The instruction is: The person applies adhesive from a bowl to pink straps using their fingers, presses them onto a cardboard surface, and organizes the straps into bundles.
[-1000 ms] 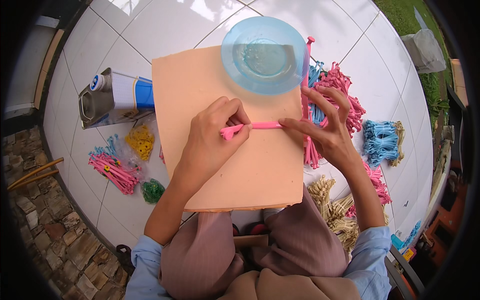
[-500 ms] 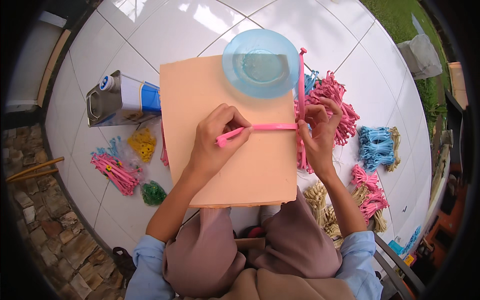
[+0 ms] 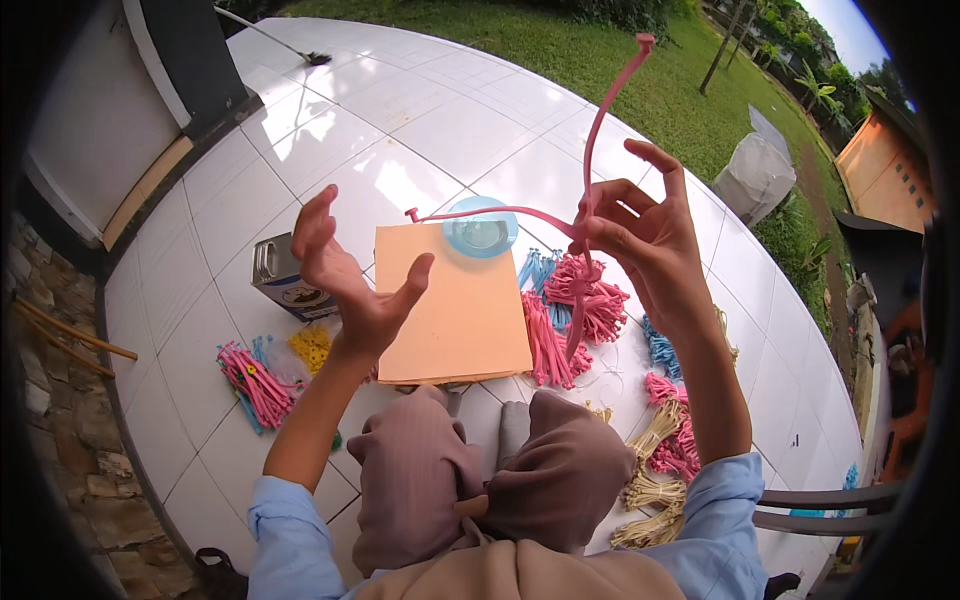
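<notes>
Two hands are up over the board (image 3: 455, 330), and only one of them has a load! It's the right hand (image 3: 648, 238), with the pink strips (image 3: 591, 142) pinched between thumb and fingers right where they meet, held high to the right of the board, above the floor (image 3: 500, 150). One length climbs in a curve to a flat head at the top, another reaches out leftward across the line of sight to the plate (image 3: 456, 245), and a tail dangles in front of the pink pile (image 3: 548, 345). Over on the other side, the left hand (image 3: 355, 285) holds nothing at all: fingers spread, thumb jutting out, well apart from the strips.

So what makes for good handling? I'd say keep that pinch firm at the meeting point, because these lengths look bendy and could slip out of line if the thumb slackens. Are they fastened there or merely pressed together? Can't tell, the fingers cover it. Best to let the loose ends fall without a twist, and keep the long leftward one clear of the plate. Any help from the left hand probably works better close to the pinch, as a tug at the far tip could skew everything
</notes>
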`<state>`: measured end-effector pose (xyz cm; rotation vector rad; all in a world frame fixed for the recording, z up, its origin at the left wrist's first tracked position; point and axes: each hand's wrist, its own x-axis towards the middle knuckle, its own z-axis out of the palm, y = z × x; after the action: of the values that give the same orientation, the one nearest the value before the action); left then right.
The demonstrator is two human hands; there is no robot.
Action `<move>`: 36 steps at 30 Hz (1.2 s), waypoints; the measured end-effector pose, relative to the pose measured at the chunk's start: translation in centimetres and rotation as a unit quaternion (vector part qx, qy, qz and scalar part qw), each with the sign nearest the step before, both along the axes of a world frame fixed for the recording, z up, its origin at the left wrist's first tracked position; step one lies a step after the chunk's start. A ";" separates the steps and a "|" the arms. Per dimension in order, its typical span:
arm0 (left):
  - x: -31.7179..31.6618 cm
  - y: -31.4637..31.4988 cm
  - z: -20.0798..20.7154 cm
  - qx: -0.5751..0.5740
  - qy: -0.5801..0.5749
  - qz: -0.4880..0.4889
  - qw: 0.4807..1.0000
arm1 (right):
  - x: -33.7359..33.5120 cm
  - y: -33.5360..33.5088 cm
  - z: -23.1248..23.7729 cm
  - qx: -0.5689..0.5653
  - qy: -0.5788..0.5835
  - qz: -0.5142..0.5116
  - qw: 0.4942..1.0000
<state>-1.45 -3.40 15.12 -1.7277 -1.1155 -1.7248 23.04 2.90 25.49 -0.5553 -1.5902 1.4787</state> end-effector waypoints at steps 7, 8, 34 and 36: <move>3.2 -2.0 6.6 0.079 0.531 0.105 0.837 | -6.0 -1.8 3.9 -0.070 0.035 0.038 0.996; 2.8 -2.4 7.1 0.083 0.533 0.113 0.835 | -6.3 -1.7 3.2 -0.086 0.034 0.040 0.995; 6.5 -8.0 4.1 -0.591 -0.136 -0.305 0.734 | -0.3 -6.5 -5.1 -0.038 0.121 -0.081 0.989; 7.1 -7.8 3.9 -0.576 -0.090 -0.284 0.761 | -1.5 -7.2 -5.2 -0.031 0.067 -0.099 0.992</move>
<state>5.68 -11.24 19.01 -2.8920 -2.2146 -1.5804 21.57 -4.28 20.26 -0.6183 -1.3485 1.3901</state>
